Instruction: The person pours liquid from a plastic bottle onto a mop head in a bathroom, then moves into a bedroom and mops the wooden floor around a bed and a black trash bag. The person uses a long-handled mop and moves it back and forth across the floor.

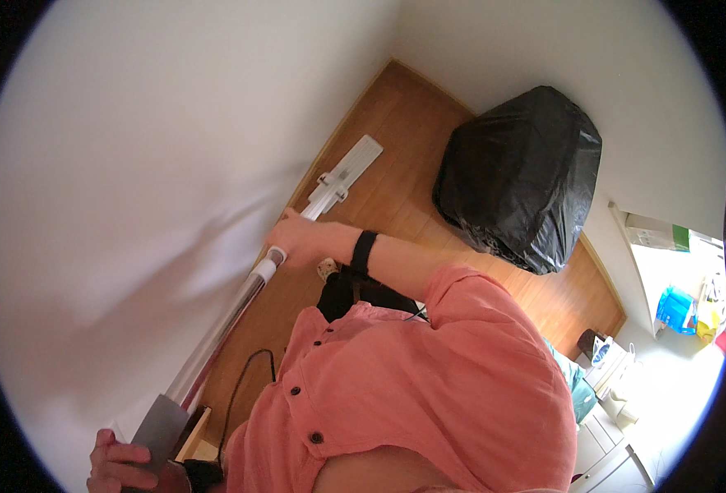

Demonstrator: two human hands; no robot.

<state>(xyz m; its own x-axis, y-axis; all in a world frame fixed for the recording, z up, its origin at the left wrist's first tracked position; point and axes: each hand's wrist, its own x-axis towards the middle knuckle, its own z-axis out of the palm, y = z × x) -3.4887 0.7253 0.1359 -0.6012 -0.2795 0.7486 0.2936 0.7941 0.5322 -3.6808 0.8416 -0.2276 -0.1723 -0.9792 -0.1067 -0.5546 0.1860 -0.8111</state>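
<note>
A long mop with a flat white head slants along the wall, from the lower left up to the wooden floor. Its pole is white with a shiny metal stretch. My right hand is closed round the pole just behind the head, and a black band sits on that wrist. Down at the lower left, my left hand has its fingers round the grey grip at the other end. Part of that hand is cut off by the picture's edge. My pink buttoned shirt fills the lower middle.
A bulky thing wrapped in black plastic stands against the far wall. White wall borders the mop on the left. A black cable and a wooden edge lie near my left hand. Rightward are a green bag and a blue bag.
</note>
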